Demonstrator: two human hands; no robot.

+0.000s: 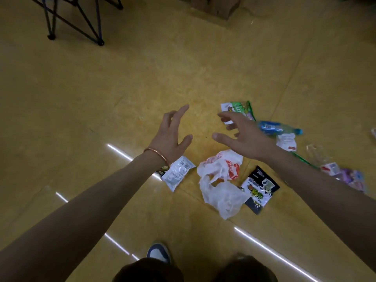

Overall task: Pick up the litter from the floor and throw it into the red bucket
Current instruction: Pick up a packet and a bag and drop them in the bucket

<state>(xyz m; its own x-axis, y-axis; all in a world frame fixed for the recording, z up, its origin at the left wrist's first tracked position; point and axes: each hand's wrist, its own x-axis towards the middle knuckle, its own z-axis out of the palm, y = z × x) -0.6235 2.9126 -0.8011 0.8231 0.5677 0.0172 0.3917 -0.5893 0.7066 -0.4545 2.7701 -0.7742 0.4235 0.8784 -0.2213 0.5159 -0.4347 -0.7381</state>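
Litter lies scattered on the yellow floor. A white plastic bag with red print (220,180) sits in the middle, with a black snack packet (261,186) to its right and a white sachet (177,174) to its left. Farther back lie a green-and-white wrapper (240,107), a blue-labelled plastic bottle (278,128), a white paper scrap (286,141) and a purple wrapper (350,177). My left hand (173,135), with a copper bangle at the wrist, hovers open above the floor. Over the litter my right hand (240,135) spreads its fingers and holds nothing. No red bucket is in view.
Black legs of a folding chair (77,21) stand at the far left. A cardboard box (215,7) sits at the top centre. A clear crumpled wrapper (317,153) lies at the right. My shoe (158,252) is at the bottom centre.
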